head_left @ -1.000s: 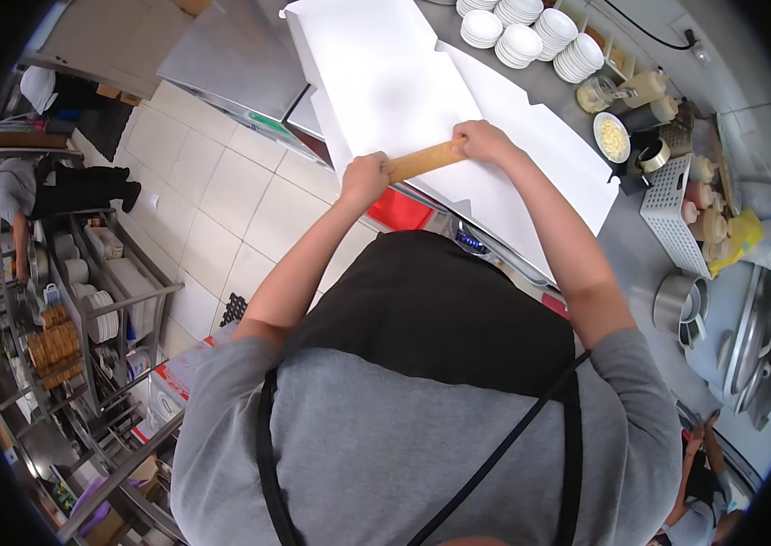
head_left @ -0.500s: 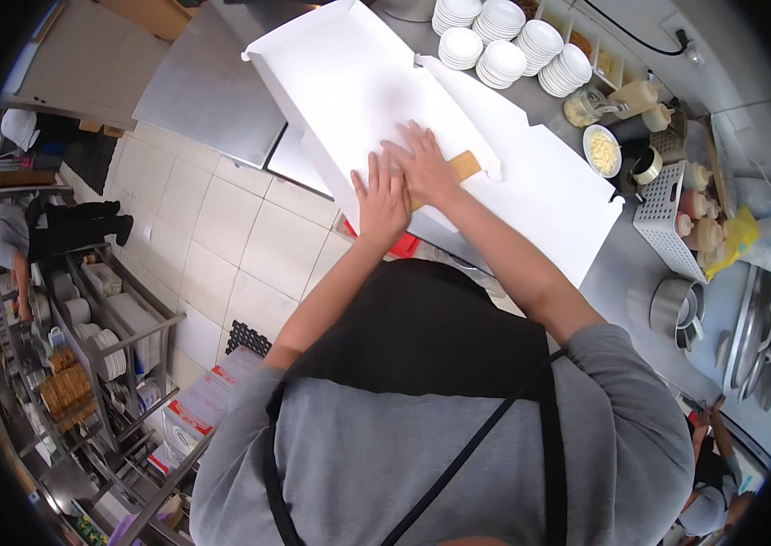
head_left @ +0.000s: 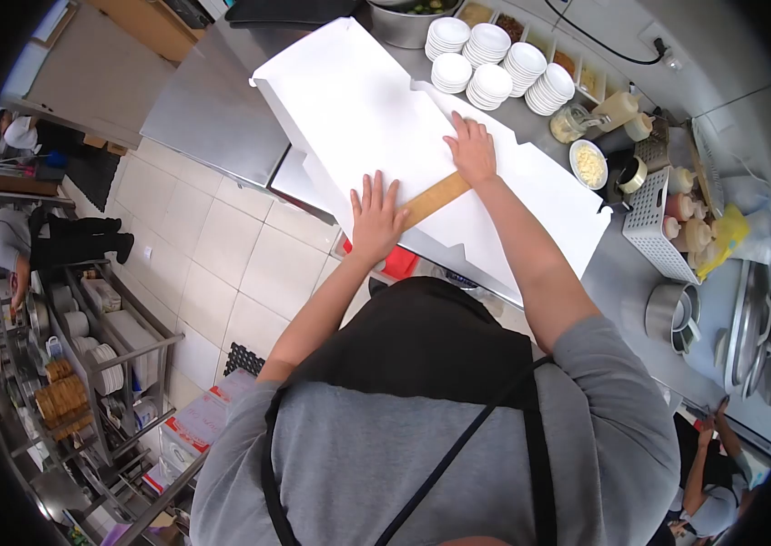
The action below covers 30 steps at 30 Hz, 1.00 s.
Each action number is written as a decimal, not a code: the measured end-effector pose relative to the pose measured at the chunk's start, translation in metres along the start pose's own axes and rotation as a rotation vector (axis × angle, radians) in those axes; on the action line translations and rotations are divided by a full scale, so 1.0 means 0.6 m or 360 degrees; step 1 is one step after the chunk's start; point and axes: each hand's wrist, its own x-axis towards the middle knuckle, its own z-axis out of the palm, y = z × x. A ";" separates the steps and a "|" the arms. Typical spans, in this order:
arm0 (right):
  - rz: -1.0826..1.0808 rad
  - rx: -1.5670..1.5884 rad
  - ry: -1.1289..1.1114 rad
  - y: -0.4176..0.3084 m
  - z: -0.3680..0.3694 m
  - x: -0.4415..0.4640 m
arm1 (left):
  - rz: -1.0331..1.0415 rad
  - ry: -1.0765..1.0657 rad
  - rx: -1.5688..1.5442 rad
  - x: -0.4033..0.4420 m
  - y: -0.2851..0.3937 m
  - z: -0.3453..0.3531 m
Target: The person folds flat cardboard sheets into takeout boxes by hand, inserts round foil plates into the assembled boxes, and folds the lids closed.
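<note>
A large white cardboard sheet with cut flaps [head_left: 340,91], like an unfolded box, lies over the steel counter in front of me. A strip of brown packing tape [head_left: 437,198] runs across its creased middle. My left hand [head_left: 376,220] is spread flat on the cardboard at the near left end of the tape. My right hand [head_left: 474,153] rests open at the tape's other end, its fingers stretched out over the cardboard and covering that end. Neither hand grasps anything.
Stacked white dishes [head_left: 492,82] stand behind the cardboard. To the right are a bowl of pale chopped food [head_left: 588,165], a white basket of sauce bottles [head_left: 663,232] and metal pots [head_left: 672,311]. Co-workers [head_left: 12,241] stand at the far left and lower right [head_left: 718,482].
My hands were close together over the tape. They have moved apart, the right one away to the upper right, baring more of the strip between them.
</note>
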 end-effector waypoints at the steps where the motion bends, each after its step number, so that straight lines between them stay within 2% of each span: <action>1: 0.0055 0.0093 -0.0134 0.003 -0.001 0.003 | 0.0040 -0.0081 -0.0327 -0.005 -0.018 -0.005; 2: 0.0113 0.0186 -0.0270 0.007 -0.001 0.005 | 0.0085 -0.0165 -0.0653 -0.010 -0.038 -0.011; 3: 0.0105 0.0189 -0.0263 0.012 -0.001 0.005 | 0.0085 -0.0155 -0.0647 -0.017 -0.056 -0.026; 5: 0.0416 0.0855 -0.0523 0.020 -0.002 0.002 | -0.0036 -0.0291 -0.0578 -0.036 -0.096 -0.069; 7: 0.0398 0.1050 -0.0452 0.025 -0.021 -0.015 | 0.0158 -0.0174 -0.0002 -0.050 -0.123 -0.116; 8: 0.0477 0.1129 -0.0583 0.031 -0.041 -0.024 | 0.0151 -0.0168 0.0001 -0.054 -0.134 -0.138; 10: 0.0679 0.1294 -0.0829 0.022 -0.097 -0.048 | 0.0414 -0.0102 0.0631 -0.060 -0.143 -0.167; 11: 0.0673 0.1287 -0.0842 0.019 -0.111 -0.067 | 0.0401 -0.0102 0.0625 -0.062 -0.136 -0.176; 13: 0.0960 0.1670 -0.0952 0.014 -0.132 -0.102 | 0.0536 -0.0179 0.0210 -0.065 -0.127 -0.187; 14: 0.0961 0.1662 -0.0968 0.007 -0.141 -0.119 | 0.0667 -0.0306 0.0386 -0.065 -0.123 -0.185; 15: 0.1079 0.1787 -0.0990 -0.002 -0.149 -0.137 | 0.0656 -0.0312 0.0375 -0.069 -0.124 -0.170; 17: 0.1214 0.1901 -0.1023 -0.009 -0.174 -0.166 | 0.0781 -0.0145 0.0040 -0.080 -0.127 -0.131; 19: 0.0837 0.1309 -0.1497 0.001 -0.205 -0.183 | 0.0781 -0.0129 0.0055 -0.091 -0.129 -0.117; 20: 0.0661 0.0864 -0.1864 0.010 -0.212 -0.181 | 0.0769 -0.0153 0.0003 -0.098 -0.136 -0.103; 21: 0.0668 0.0860 -0.1871 0.030 -0.205 -0.189 | 0.0756 -0.0177 -0.0050 -0.103 -0.140 -0.094; 23: -0.0381 0.0085 -0.0936 0.066 -0.176 -0.204 | 0.0725 -0.0210 -0.0105 -0.099 -0.143 -0.095; 24: -0.0537 0.0007 -0.0864 0.047 -0.206 -0.168 | 0.0695 -0.0243 -0.0153 -0.099 -0.143 -0.096; 25: -0.0538 0.0007 -0.0872 0.024 -0.228 -0.141 | 0.0690 -0.0246 -0.0158 -0.097 -0.143 -0.097; 27: -0.1281 -0.0352 -0.0707 -0.012 -0.246 -0.102 | 0.0684 -0.0280 -0.0276 -0.092 -0.144 -0.103; 28: -0.1278 -0.0346 -0.0704 -0.012 -0.231 -0.092 | 0.0685 -0.0284 -0.0270 -0.092 -0.146 -0.106; 30: -0.1555 -0.0174 -0.0881 -0.007 -0.194 -0.076 | 0.0693 -0.0284 -0.0307 -0.093 -0.149 -0.110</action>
